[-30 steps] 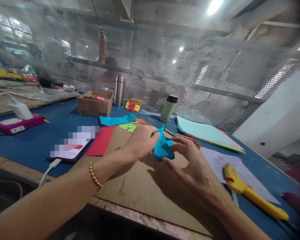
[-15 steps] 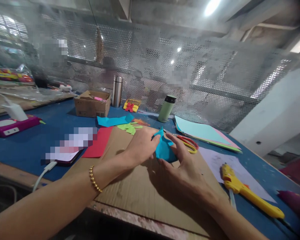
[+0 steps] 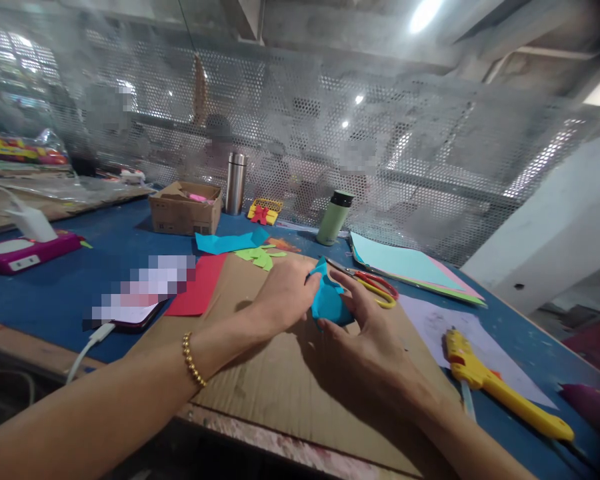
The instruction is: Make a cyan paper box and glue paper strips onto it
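Observation:
A small folded blue paper piece (image 3: 331,300) is held between both hands above a brown cardboard sheet (image 3: 270,393). My left hand (image 3: 285,293), with a gold bead bracelet at the wrist, pinches its left upper edge; some fingertips are hidden behind the paper. My right hand (image 3: 370,327) grips the right side, thumb at the lower edge and fingers curved round the back. Scissors with red and yellow handles (image 3: 380,287) lie just beyond the right hand. Green paper cutouts (image 3: 263,255), a blue paper strip (image 3: 233,241) and red paper (image 3: 197,287) lie beyond the left hand.
At right, a yellow glue gun (image 3: 505,393) rests partly on lilac paper (image 3: 430,320). Stacked coloured sheets (image 3: 410,263), a green bottle (image 3: 335,217), a steel flask (image 3: 236,183) and a cardboard box (image 3: 185,213) stand or lie farther back. A phone (image 3: 140,293) is at left.
Both hands keep their hold on the blue paper piece, with only a very slight shift of the fingers. The whole view has moved a little.

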Tool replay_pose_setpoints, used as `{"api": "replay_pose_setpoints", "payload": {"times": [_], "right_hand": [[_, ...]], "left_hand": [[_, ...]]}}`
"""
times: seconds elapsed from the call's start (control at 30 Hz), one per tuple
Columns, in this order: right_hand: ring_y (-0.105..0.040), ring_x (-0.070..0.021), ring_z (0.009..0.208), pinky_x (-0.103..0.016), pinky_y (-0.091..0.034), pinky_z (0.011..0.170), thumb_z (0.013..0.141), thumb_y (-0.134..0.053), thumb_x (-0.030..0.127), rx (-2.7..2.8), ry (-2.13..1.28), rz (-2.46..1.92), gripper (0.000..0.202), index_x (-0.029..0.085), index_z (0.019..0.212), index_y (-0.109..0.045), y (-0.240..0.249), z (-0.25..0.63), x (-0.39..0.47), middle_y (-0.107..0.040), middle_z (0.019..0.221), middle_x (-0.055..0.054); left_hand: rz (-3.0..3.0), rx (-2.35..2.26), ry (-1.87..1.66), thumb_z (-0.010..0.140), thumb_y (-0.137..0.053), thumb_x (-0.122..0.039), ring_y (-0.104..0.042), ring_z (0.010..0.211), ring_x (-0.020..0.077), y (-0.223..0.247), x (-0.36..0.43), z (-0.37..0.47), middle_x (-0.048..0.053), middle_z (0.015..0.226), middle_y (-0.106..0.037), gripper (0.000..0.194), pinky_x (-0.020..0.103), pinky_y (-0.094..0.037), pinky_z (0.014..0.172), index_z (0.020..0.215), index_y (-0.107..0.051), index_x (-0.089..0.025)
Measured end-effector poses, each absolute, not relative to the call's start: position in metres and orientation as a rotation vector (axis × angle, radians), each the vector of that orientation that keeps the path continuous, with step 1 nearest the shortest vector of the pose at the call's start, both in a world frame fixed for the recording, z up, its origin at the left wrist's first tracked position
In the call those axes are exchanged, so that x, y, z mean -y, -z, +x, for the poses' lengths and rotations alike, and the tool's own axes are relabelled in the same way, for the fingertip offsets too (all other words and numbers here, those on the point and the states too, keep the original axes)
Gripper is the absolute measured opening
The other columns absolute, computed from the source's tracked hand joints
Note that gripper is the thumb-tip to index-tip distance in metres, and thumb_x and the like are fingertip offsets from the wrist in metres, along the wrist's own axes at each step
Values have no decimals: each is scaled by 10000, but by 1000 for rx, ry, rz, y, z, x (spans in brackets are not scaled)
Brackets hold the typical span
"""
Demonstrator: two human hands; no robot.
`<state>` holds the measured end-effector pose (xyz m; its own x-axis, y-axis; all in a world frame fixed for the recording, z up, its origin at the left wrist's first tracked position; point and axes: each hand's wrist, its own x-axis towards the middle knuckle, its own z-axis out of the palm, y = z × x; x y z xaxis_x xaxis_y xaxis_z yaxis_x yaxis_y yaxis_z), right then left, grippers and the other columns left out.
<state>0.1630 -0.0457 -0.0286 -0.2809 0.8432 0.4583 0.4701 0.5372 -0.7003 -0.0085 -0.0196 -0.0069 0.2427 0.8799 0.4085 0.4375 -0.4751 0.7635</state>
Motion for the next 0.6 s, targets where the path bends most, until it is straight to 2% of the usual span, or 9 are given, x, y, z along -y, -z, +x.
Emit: {"api": "replay_pose_setpoints", "payload": {"times": [0.37, 0.6], "right_hand": [[-657, -269, 1152, -398, -576, 914, 811, -671, 264, 1928, -539, -1098, 654, 266, 1427, -453, 29, 164, 46, -616, 1368, -93], [-633, -279, 1205, -420, -557, 963, 807, -685, 270, 1929, -517, -1105, 632, 265, 1406, -483, 31, 166, 45, -583, 1420, -94]], "left_hand": [[2030, -1200, -1177, 981, -441, -264, -589, 494, 106, 7, 21, -8, 50, 757, -681, 284, 227, -472, 513, 808, -635, -151], [2027, -1238, -1158, 980, -450, -255, -570, 467, 108, 7, 20, -9, 9, 633, -620, 298, 233, -458, 514, 754, -619, -160]]}}
